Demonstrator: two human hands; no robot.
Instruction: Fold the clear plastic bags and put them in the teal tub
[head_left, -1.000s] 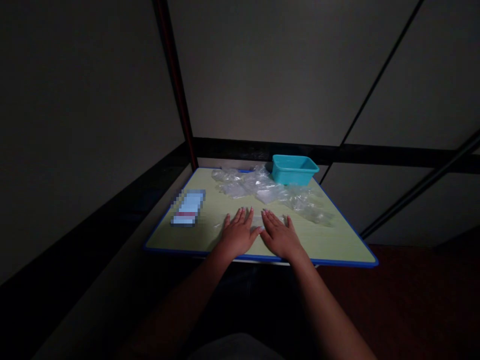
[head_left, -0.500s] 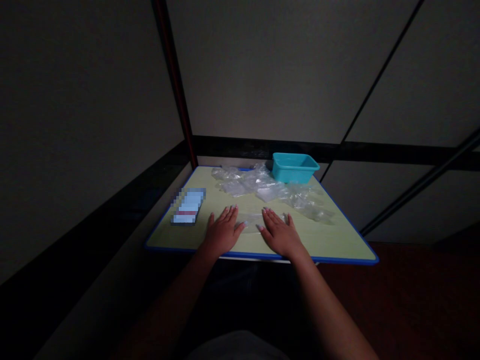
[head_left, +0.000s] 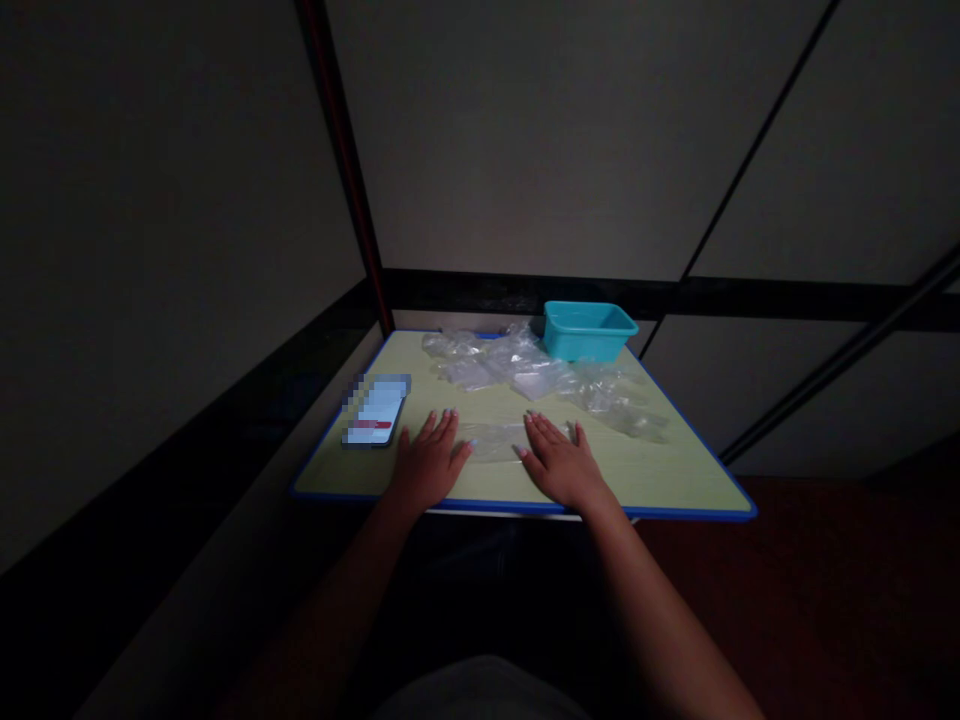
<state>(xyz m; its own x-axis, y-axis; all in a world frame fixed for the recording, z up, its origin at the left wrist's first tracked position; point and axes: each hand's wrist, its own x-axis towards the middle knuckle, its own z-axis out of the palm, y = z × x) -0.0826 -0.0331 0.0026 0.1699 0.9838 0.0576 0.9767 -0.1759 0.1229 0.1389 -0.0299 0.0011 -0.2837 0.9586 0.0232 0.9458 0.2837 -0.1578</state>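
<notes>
A clear plastic bag (head_left: 495, 442) lies flattened on the table close to its front edge. My left hand (head_left: 429, 462) rests palm down at the bag's left end, fingers spread and thumb pointing at the plastic. On the bag's right part my right hand (head_left: 561, 460) lies flat, fingers stretched forward and thumb out to the left. Part of the bag is hidden beneath the right hand. Neither hand grips anything. Beyond the hands is a loose spread of crumpled clear plastic bags (head_left: 529, 365).
A turquoise plastic basket (head_left: 589, 332) stands at the table's back right. To the left lies a phone (head_left: 379, 410) with a lit, blurred screen. The pale table (head_left: 675, 480) has a blue edge, and wall panels rise behind and left of it.
My left hand has slid left across the table, away from my right hand, and more of the flattened bag shows between them. The right hand has stayed in place.
</notes>
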